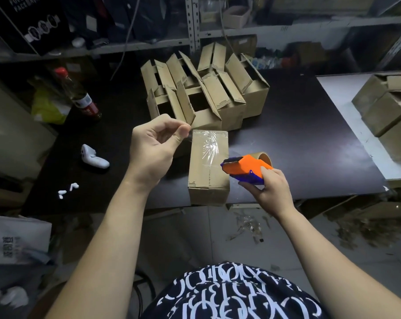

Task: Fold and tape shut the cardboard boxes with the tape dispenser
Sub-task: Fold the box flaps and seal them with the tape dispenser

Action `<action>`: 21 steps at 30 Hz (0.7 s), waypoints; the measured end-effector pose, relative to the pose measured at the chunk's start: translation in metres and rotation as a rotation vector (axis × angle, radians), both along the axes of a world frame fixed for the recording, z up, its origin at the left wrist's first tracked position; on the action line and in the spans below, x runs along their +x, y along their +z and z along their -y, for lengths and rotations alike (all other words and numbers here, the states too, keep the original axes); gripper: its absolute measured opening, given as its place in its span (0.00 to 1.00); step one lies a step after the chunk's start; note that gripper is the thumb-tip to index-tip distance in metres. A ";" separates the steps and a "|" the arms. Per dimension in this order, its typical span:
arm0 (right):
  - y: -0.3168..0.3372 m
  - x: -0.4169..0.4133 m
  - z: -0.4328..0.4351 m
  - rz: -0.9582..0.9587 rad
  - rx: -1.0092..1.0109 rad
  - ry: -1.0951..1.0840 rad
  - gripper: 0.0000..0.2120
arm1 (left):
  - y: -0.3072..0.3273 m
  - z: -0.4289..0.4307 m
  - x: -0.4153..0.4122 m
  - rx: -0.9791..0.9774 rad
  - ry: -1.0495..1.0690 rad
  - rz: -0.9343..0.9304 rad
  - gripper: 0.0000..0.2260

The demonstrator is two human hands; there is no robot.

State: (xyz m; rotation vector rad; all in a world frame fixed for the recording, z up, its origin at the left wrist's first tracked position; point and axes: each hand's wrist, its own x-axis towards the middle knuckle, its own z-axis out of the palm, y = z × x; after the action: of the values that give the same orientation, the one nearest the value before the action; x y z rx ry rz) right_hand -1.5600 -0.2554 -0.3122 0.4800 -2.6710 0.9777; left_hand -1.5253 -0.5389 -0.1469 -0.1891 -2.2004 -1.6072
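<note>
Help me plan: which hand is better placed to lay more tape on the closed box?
Right. The right hand holds the tape dispenser beside the closed box; the left hand pinches what looks like clear tape near its far corner.

Shut box (208, 166): brown cardboard, flaps folded flat, lying lengthwise at the tabletop's near edge.
Tape (210, 146): clear, glossy strip along the far half of that box's top.
Open boxes (206, 93): same brown, clustered touching just behind it, flaps standing up.
Dispenser (245, 169): orange and blue with a cardboard core, gripped in the right hand (272, 187), nose at the shut box's right edge.
</note>
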 end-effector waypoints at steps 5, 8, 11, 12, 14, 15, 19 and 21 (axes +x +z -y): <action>0.002 0.001 0.004 0.075 -0.039 -0.017 0.21 | 0.008 -0.006 0.004 -0.120 -0.009 -0.058 0.03; -0.001 0.001 0.003 0.147 -0.107 -0.042 0.24 | 0.018 -0.011 0.005 -0.250 -0.088 -0.147 0.04; 0.004 -0.001 -0.001 0.242 -0.287 -0.129 0.25 | 0.027 -0.024 0.005 -0.307 -0.209 -0.226 0.03; 0.006 -0.002 -0.003 0.271 -0.322 -0.168 0.23 | 0.026 -0.030 0.005 -0.338 -0.243 -0.235 0.03; 0.010 -0.006 0.000 0.327 -0.374 -0.192 0.16 | 0.019 -0.040 0.002 -0.403 -0.267 -0.227 0.02; 0.011 -0.008 0.003 0.357 -0.395 -0.192 0.15 | 0.014 -0.044 0.000 -0.422 -0.272 -0.219 0.02; 0.018 -0.021 0.010 0.549 -0.594 -0.444 0.21 | 0.005 -0.054 0.002 -0.396 -0.337 -0.185 0.01; 0.023 -0.026 -0.002 0.608 -0.521 -0.648 0.25 | 0.005 -0.053 0.007 -0.339 -0.328 -0.185 0.01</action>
State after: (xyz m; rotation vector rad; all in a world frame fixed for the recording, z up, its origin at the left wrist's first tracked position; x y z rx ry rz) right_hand -1.5856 -0.2532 -0.2890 -0.8553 -2.5428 1.6746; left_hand -1.5182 -0.4855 -0.1416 -0.7994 -2.3671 -1.2894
